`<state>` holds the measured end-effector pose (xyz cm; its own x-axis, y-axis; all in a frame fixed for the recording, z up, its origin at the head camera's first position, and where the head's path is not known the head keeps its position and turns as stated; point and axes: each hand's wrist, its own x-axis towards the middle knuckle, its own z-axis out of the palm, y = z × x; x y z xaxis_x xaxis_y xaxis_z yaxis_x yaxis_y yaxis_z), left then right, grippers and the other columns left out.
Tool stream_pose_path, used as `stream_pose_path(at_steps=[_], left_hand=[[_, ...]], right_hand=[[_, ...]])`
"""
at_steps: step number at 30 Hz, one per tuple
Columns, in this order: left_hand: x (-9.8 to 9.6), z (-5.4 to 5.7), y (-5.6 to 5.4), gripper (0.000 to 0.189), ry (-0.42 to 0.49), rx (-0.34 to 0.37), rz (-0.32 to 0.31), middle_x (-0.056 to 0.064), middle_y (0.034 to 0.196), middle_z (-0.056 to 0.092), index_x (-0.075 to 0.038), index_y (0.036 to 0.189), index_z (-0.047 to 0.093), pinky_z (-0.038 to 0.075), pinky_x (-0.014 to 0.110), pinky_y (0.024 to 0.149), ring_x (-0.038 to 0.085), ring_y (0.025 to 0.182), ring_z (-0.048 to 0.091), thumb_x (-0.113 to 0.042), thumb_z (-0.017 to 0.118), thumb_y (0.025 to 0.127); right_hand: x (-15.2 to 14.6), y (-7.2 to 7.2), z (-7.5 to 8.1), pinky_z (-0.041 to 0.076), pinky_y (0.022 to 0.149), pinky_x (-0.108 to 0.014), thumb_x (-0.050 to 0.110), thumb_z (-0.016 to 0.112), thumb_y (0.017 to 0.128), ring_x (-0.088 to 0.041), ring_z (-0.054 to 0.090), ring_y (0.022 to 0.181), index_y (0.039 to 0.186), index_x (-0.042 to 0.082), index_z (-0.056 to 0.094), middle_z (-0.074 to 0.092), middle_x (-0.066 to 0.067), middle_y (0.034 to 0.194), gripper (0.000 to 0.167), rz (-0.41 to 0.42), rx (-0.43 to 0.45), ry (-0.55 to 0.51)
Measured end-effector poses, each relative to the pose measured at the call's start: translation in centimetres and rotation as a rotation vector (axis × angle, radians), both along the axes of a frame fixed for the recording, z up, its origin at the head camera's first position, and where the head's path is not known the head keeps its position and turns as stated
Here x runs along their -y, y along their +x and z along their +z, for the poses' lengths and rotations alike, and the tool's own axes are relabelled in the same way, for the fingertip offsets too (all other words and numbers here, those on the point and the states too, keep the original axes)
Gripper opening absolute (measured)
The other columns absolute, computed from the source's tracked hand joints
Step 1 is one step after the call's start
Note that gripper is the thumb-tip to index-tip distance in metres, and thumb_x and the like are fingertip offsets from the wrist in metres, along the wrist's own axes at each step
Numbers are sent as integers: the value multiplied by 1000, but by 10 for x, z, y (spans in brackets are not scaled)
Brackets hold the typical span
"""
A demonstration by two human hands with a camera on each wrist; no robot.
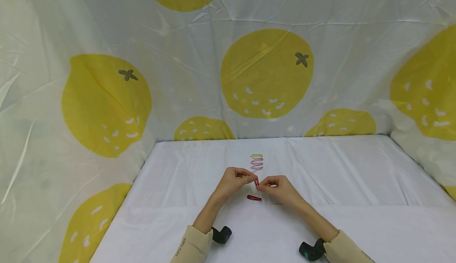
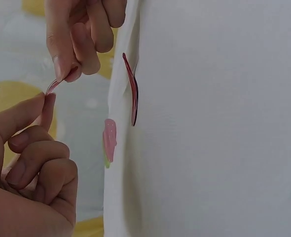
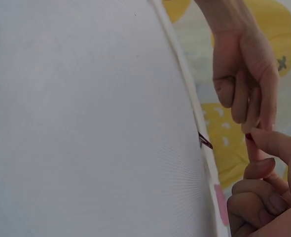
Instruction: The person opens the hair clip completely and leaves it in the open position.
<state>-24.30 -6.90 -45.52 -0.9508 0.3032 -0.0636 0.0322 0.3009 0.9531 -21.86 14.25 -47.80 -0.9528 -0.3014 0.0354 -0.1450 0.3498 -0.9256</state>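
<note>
Between my two hands, raised over the table, is a red snap hair clip. My left hand pinches its upper end with thumb and forefinger, and my right hand pinches the lower end. In the left wrist view a short arched strip of the held clip shows between the fingertips; the right wrist view has it mostly hidden by fingers. A second red hair clip lies on the table just below the hands. Beyond them, pink hair clips and a green hair clip lie in a column.
A white cloth covers the table. Behind it and at both sides hang curtains printed with yellow lemons. Dark wrist cameras are worn on both forearms, below beige sleeves.
</note>
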Motion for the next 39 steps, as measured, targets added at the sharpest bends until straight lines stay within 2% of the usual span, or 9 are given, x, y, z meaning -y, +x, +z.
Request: stream_pose_path(at_steps=[7,12,16,20,23,27,31,35,39], left_hand=[[3,0,-1,23,-14,6,58,15,87,75,-4,93,81,36,29,71,12,80,47,-27,83,88],[4,1,-1,26,-61,55,91,-5,73,63,-6,89,82,32,28,66,12,76,41,-32,83,86],[5,0,-1,27,-68,72,89,-10,66,50,-7,88,83,28,27,59,12,66,36,-35,82,88],[5,-2,-1,26,-47,44,60,0,77,70,-8,93,83,34,26,64,11,72,42,-33,80,90],[5,-3,-2,23,-35,10,51,2,78,72,-6,96,82,37,25,66,11,75,46,-28,82,89],[3,-2,-3,19,-34,-51,40,-8,66,59,-4,95,81,35,22,59,10,67,45,-21,83,88],[3,-1,-2,16,-30,-98,30,-9,65,59,-3,93,81,33,20,57,9,65,44,-18,83,89],[5,0,-2,15,-5,-111,19,-1,70,65,-2,92,81,33,21,58,9,67,45,-17,82,89],[5,1,-2,16,48,-80,1,9,83,76,0,95,81,39,22,65,9,73,52,-15,81,90]], right_hand=[[-2,0,1,49,85,-21,20,70,98,-6,63,97,99,3,79,78,-10,104,19,-74,7,-27],[-2,-1,0,47,73,-21,21,77,93,-8,64,82,98,8,78,76,-5,94,14,-103,24,-65],[-3,-2,-2,39,58,-19,19,82,89,-4,55,59,96,12,79,70,0,82,10,-106,-113,-54],[-6,-3,-2,40,55,-19,16,82,88,0,48,54,94,13,80,71,-2,78,7,-117,-300,-35],[-7,-4,-2,41,56,-19,16,82,89,0,48,55,92,14,80,72,-3,78,4,-128,-333,-25],[-7,-6,-2,47,60,-19,16,81,90,-4,59,61,91,13,80,75,-4,83,4,-137,-309,-15],[-7,-5,-2,52,66,-20,17,80,91,-17,71,71,92,9,80,78,-8,89,7,-114,-281,-39],[-7,-5,-1,55,74,-20,18,78,93,-23,75,82,96,7,81,79,-11,96,13,-98,-190,-83],[-9,-5,3,49,73,-18,23,77,94,-12,67,77,101,7,81,77,-4,97,18,-106,-70,-128]])
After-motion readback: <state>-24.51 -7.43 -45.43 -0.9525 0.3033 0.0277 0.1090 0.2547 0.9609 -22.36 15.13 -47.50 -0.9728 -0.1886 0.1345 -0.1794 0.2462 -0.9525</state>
